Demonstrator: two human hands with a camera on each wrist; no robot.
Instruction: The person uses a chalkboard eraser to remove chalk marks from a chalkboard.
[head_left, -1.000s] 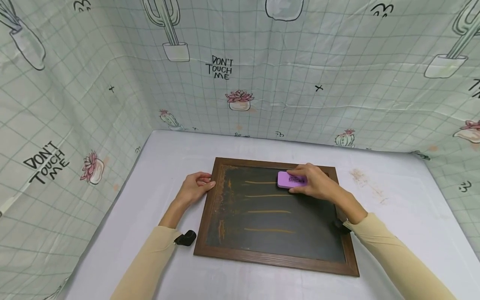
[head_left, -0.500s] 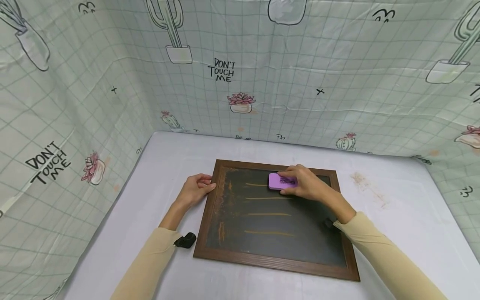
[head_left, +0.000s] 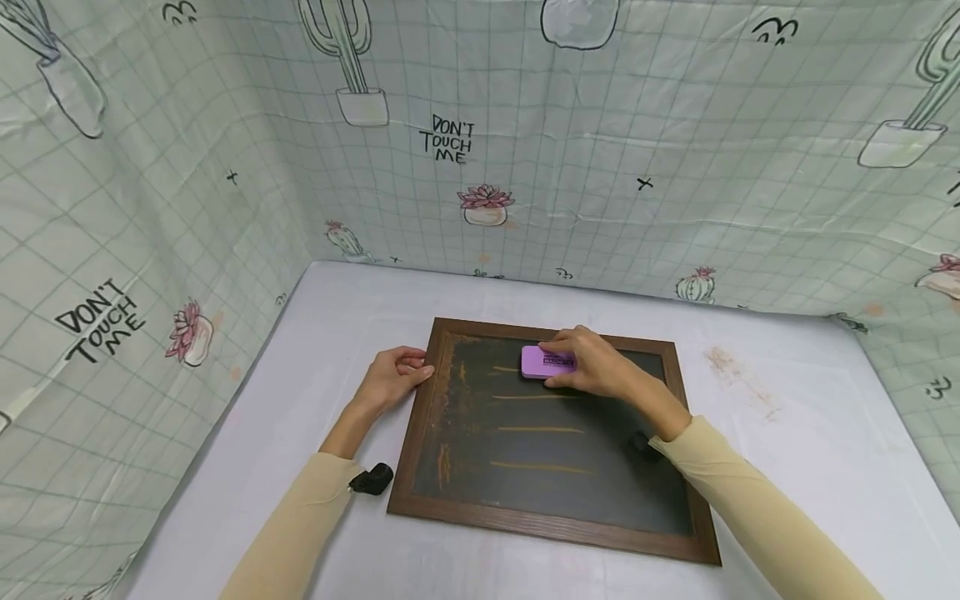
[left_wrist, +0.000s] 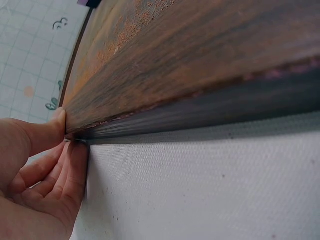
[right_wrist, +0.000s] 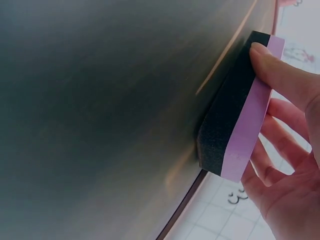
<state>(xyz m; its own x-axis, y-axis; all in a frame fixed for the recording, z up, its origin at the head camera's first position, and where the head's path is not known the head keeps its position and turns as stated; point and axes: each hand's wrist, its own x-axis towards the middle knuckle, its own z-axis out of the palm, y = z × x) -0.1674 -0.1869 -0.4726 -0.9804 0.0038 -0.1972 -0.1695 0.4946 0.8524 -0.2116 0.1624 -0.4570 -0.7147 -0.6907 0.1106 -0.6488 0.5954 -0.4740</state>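
Observation:
A chalkboard [head_left: 555, 492] in a brown wooden frame lies on the white table. Several short orange chalk lines cross its middle, and orange smears run down its left side. Near the top of the board, my right hand [head_left: 600, 367] grips a purple eraser [head_left: 536, 362] between thumb and fingers. In the right wrist view the black felt of the eraser [right_wrist: 225, 110] lies against the board, over part of a chalk line. My left hand [head_left: 386, 383] holds the frame's left edge, its thumb on the wood and its fingers at the side in the left wrist view.
Orange chalk dust [head_left: 738, 379] is scattered on the table [head_left: 337, 317] right of the board. A cloth [head_left: 570, 117] printed with cacti hangs behind and along the sides. Black wrist cameras [head_left: 371, 478] sit at both sleeves.
My right hand has slid the eraser leftward along the top chalk line, and less of that line shows. My left hand has stayed on the frame.

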